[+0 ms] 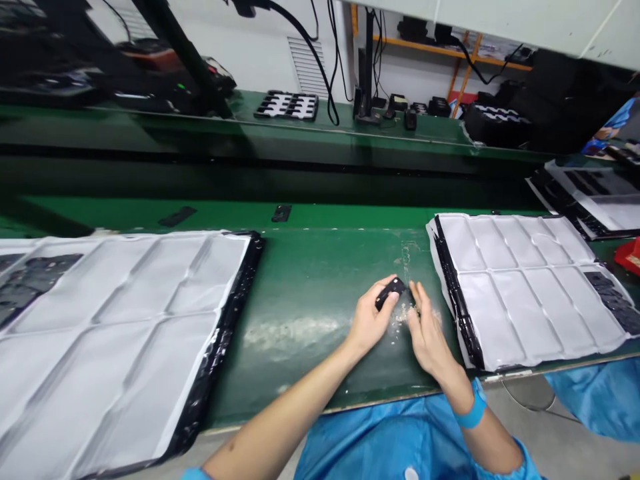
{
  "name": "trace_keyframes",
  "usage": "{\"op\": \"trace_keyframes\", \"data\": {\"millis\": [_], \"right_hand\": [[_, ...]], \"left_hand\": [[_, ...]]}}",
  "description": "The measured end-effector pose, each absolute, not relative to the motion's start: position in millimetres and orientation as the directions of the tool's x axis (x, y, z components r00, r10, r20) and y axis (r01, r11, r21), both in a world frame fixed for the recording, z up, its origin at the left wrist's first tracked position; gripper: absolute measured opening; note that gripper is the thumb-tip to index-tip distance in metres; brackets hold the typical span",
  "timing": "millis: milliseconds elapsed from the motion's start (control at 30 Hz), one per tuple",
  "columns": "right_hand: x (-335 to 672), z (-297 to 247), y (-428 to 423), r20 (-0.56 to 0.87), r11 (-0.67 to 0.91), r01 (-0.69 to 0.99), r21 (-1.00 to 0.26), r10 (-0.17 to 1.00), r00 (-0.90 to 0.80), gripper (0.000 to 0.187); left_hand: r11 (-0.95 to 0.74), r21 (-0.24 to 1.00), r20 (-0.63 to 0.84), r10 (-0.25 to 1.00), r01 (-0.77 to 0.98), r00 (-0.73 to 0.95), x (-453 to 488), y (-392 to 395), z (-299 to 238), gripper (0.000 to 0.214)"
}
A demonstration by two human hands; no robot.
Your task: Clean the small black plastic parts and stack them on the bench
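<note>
My left hand (373, 313) is closed around a small black plastic part (390, 293), pinched between thumb and fingers above the green bench. Just to its right is my right hand (427, 333), with its fingers stretched out and the thumb apart from them. Its fingertips are close to the black part, and a small dark shape beside them is too blurred to name. Tiny pale bits (400, 315) lie scattered on the bench top between and beneath the two hands.
White compartment trays in black wrap flank the hands: a left tray (165, 287) and a right tray (530, 287), each with dark parts at its outer end. Two flat black pieces, a nearer one (281, 213) and a farther-left one (178, 217), lie on the green strip (340, 215) behind.
</note>
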State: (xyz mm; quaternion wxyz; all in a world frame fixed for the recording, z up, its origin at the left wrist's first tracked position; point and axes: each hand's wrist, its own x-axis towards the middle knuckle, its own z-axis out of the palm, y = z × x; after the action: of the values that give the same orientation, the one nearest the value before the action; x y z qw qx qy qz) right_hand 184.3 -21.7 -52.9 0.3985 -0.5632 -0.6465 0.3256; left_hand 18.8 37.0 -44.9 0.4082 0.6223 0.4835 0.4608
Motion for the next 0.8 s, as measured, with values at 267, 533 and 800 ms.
{"op": "trace_keyframes", "data": {"millis": [267, 533, 800], "right_hand": [[184, -45, 11, 0.217, 0.208, 0.619, -0.757, 0.974, -0.062, 0.065], [181, -39, -33, 0.188, 0.177, 0.704, -0.688, 0.980, -0.063, 0.052], [172, -13, -89, 0.202, 0.102, 0.613, -0.783, 0.975, 0.095, 0.035]], "left_hand": [[-0.056, 0.975, 0.041, 0.996, 0.215, 0.073, -32, 24, -30, 0.031], [-0.044, 0.978, 0.019, 0.992, 0.204, 0.126, -48, 15, -17, 0.024], [-0.022, 0.970, -0.049, 0.958, 0.243, 0.282, -43, -2, -16, 0.029]]}}
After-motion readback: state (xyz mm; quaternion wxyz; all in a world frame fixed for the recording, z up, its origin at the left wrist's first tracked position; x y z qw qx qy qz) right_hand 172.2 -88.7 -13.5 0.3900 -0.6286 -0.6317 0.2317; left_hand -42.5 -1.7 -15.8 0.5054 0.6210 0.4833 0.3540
